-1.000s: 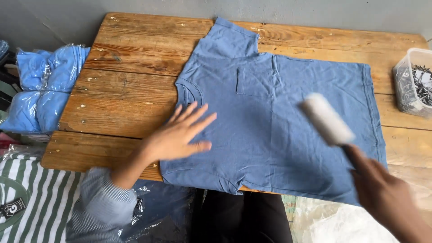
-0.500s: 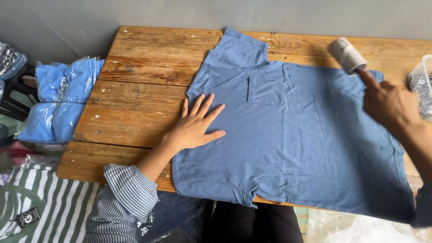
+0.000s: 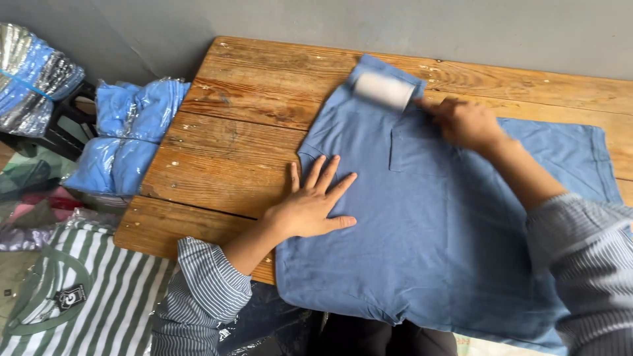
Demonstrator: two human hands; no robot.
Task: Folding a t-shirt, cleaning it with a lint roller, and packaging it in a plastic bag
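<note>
A blue T-shirt (image 3: 435, 231) with a chest pocket lies flat on a wooden table (image 3: 231, 151). My left hand (image 3: 310, 207) presses flat, fingers spread, on the shirt's left edge near the collar. My right hand (image 3: 465, 122) grips the handle of a white lint roller (image 3: 384, 89), whose roll rests on the shirt's upper sleeve near the table's far side. Both forearms wear striped sleeves.
Plastic-wrapped blue garments (image 3: 128, 135) are stacked left of the table, with more wrapped bundles (image 3: 36, 76) further left. A green-and-white striped garment (image 3: 72, 296) lies at the lower left. A grey wall runs behind the table.
My right hand has carried the lint roller from the near right, across the far right corner, to the shirt's upper left sleeve. The left hand has stayed flat on the shirt.
</note>
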